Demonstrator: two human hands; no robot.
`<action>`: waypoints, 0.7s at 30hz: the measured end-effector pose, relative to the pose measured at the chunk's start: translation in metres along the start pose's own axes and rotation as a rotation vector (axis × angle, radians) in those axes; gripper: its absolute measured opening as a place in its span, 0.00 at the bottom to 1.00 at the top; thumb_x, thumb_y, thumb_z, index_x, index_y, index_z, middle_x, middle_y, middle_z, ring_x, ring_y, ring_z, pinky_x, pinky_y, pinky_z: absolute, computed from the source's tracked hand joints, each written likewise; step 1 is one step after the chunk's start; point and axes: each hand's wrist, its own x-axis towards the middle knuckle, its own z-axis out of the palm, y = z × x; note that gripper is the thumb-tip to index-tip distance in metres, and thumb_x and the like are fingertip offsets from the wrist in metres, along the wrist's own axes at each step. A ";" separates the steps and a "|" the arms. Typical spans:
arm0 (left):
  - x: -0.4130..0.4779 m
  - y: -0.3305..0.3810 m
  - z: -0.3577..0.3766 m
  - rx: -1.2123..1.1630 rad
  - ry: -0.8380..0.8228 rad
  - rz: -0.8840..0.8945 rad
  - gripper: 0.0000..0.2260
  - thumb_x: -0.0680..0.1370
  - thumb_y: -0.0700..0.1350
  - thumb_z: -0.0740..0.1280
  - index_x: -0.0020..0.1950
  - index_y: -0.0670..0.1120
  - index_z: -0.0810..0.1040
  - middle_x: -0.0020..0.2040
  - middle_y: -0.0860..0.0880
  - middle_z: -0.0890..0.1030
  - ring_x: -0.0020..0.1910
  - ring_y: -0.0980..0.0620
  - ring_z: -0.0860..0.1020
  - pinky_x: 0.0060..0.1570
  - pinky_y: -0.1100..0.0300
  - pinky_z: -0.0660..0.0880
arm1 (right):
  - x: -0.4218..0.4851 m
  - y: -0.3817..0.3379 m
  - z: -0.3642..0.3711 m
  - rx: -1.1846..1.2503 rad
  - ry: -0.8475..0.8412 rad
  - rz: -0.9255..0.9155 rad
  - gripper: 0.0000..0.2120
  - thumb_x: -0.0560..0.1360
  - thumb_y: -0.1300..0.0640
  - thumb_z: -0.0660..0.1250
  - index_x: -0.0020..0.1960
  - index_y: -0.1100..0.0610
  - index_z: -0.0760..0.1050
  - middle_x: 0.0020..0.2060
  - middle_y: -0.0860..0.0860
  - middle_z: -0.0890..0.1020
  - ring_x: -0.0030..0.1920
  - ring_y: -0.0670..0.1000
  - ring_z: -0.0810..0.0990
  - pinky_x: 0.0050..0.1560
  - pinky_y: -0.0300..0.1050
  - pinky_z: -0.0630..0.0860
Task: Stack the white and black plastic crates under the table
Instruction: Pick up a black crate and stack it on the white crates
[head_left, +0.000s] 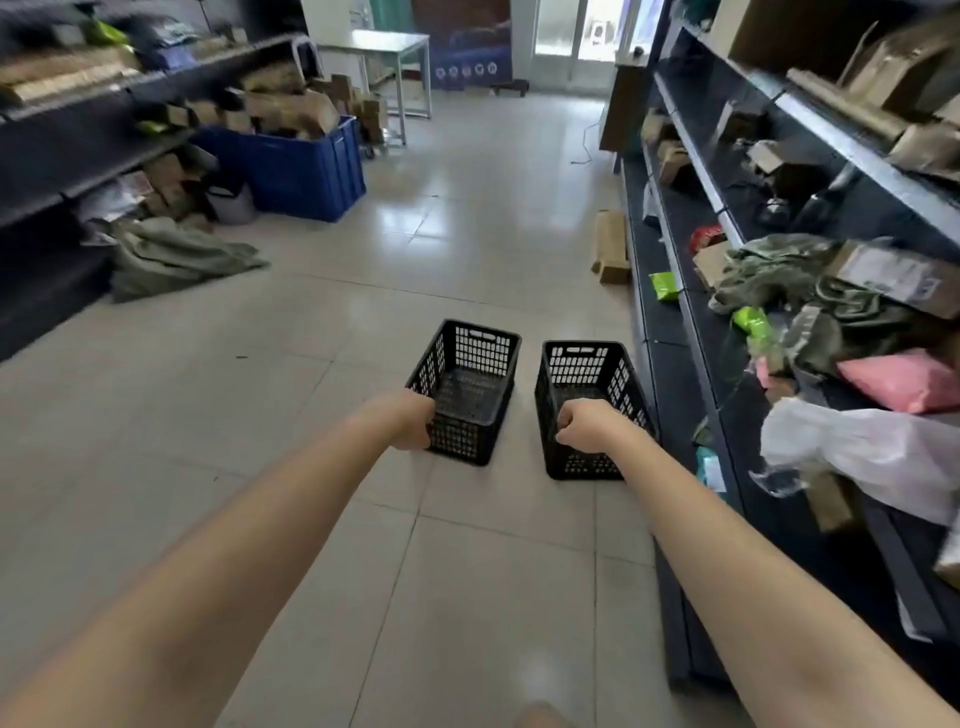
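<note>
Two black perforated plastic crates hang side by side over the tiled floor, both empty and upright. My left hand (410, 421) is closed on the near rim of the left black crate (470, 364). My right hand (584, 423) is closed on the near rim of the right black crate (587, 369). A gap of floor separates the two crates. A white metal table (382, 44) stands far ahead at the back of the room. No white crate is in view.
Dark shelving (727, 218) with boxes, bags and cloth lines the right side, close to the right crate. More shelves on the left hold cardboard boxes. A blue bin (296, 166), a grey-green sack (171, 254) and a cardboard box (610, 244) sit on the floor.
</note>
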 end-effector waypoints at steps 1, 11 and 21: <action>0.009 -0.015 -0.003 -0.022 -0.003 -0.017 0.19 0.79 0.45 0.63 0.69 0.41 0.71 0.67 0.42 0.75 0.65 0.42 0.74 0.62 0.52 0.74 | 0.014 -0.016 -0.003 -0.019 -0.011 -0.022 0.16 0.75 0.53 0.63 0.62 0.56 0.75 0.61 0.55 0.78 0.60 0.57 0.76 0.60 0.51 0.76; 0.109 -0.112 -0.069 -0.188 0.006 -0.138 0.21 0.80 0.46 0.62 0.73 0.45 0.66 0.71 0.44 0.71 0.69 0.44 0.71 0.64 0.54 0.69 | 0.159 -0.123 -0.069 -0.148 -0.075 -0.154 0.20 0.78 0.56 0.60 0.68 0.62 0.71 0.66 0.57 0.75 0.65 0.58 0.74 0.63 0.47 0.72; 0.222 -0.203 -0.118 -0.193 -0.020 -0.141 0.22 0.80 0.48 0.63 0.73 0.46 0.66 0.70 0.45 0.71 0.68 0.43 0.71 0.65 0.52 0.70 | 0.284 -0.187 -0.108 -0.199 -0.126 -0.132 0.21 0.79 0.55 0.61 0.70 0.61 0.69 0.69 0.56 0.72 0.68 0.57 0.71 0.65 0.48 0.70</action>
